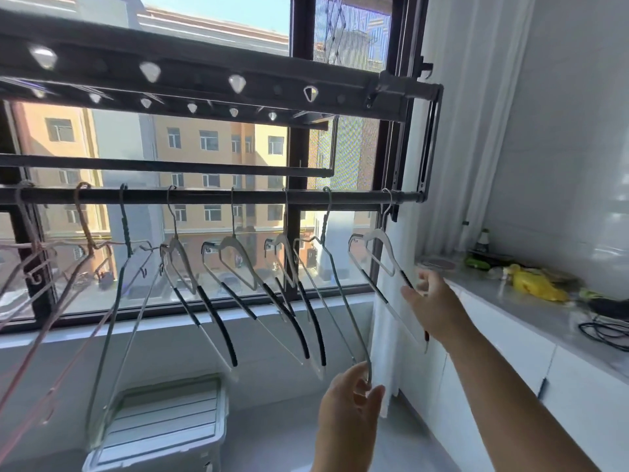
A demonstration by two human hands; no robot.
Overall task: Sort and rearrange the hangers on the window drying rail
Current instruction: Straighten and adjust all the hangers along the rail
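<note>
my right hand [432, 301] was curled round the lower arm of the end padded hanger [376, 238], just below its black grip. my left hand [350, 393], lower and nearer to me, pinched the bottom corner of the thin wire hanger [325, 223] between thumb and fingertips. both hooks sat on the rail [204, 195] above my hands, the padded one almost at the rail's end and the wire one just left of it. further left of my left hand hung three more padded hangers [234, 240], then another wire hanger [125, 226], and some pink ones [34, 247] beyond that. to my mind the wire hanger in my left hand was the odd one, sitting among padded ones, so the good way was to part the pair first. i would hold the padded one off to the right so the frames did not catch, then raise the wire one until its hook cleared the rail, rather than drag it past the other hooks. a corner pinch gave little say over the hook, so i judged it wiser to move that grip up toward the neck before lifting. right of my right hand ran a counter [510, 311] with a yellow bag [537, 286] on it, so i meant to keep any swing small.
</note>
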